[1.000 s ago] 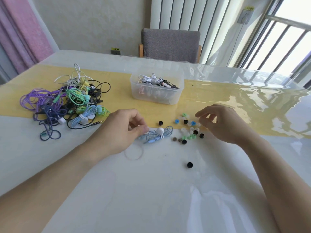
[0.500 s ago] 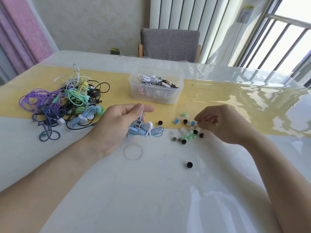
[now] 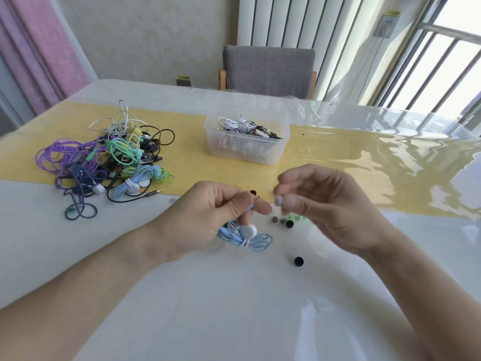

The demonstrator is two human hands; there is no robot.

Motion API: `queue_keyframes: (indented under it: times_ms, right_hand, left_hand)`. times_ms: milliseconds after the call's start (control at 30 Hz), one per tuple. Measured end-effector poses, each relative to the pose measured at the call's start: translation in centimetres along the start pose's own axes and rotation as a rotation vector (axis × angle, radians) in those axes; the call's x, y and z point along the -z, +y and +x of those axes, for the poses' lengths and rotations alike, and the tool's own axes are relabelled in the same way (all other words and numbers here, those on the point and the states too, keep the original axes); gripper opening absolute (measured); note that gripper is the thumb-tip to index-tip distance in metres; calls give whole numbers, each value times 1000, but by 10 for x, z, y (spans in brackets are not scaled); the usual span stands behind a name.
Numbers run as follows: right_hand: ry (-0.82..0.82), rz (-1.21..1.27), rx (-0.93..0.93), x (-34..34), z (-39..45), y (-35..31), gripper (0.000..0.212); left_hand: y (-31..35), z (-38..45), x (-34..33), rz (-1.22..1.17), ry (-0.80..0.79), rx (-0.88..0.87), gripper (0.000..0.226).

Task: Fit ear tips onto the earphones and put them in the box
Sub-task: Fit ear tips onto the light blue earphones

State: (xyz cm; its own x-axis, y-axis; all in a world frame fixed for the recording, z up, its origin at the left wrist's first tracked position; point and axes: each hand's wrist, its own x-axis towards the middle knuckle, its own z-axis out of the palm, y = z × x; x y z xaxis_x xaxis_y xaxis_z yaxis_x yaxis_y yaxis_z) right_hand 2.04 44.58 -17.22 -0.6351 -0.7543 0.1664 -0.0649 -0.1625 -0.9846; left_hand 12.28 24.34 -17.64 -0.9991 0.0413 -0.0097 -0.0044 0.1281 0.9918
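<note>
Hands met above the glossy white table (image 3: 234, 308): your left hand (image 3: 208, 217) had its fingers curled round a bundled light-blue wired earphone (image 3: 247, 237), pinching one end between thumb and forefinger while the coiled cable and its white round bud hung below the fingers, and your right hand (image 3: 330, 209) pinched a small white silicone ear tip (image 3: 278, 200) between thumb and forefinger, the other fingers loosely curled. The tip sat just beside the pinched end of the earphone, apart from it. Loose ear tips (image 3: 290, 222), black and green, lay on the table under your right hand, and a single black ear tip (image 3: 298, 261) lay nearer you. The clear plastic box (image 3: 246, 149), with white and black earphones already in it, stood beyond your hands on the yellow runner (image 3: 338, 157). A tangled pile of purple, green, white, black and blue earphones (image 3: 109, 160) lay well to the left
</note>
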Motion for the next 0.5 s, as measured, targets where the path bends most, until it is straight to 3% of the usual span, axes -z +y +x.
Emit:
queue_keyframes:
  times_ms: [133,400,467,500]
  right_hand:
    - [31,3,26,-11,0,6,38]
    - [67,-33,9,-11,-1,4,22]
    - [95,-144,-16,-6,-1,-2,18]
    - [127,-310,-18,1,-1,-6,16]
  left_hand:
    - [0,-3,1,8,-73,18,28]
    - [-6,-1,1,16,89,-29,20]
    - [-7,0,0,53,131,-51,12]
    - [-7,1,0,83,145,-60,7]
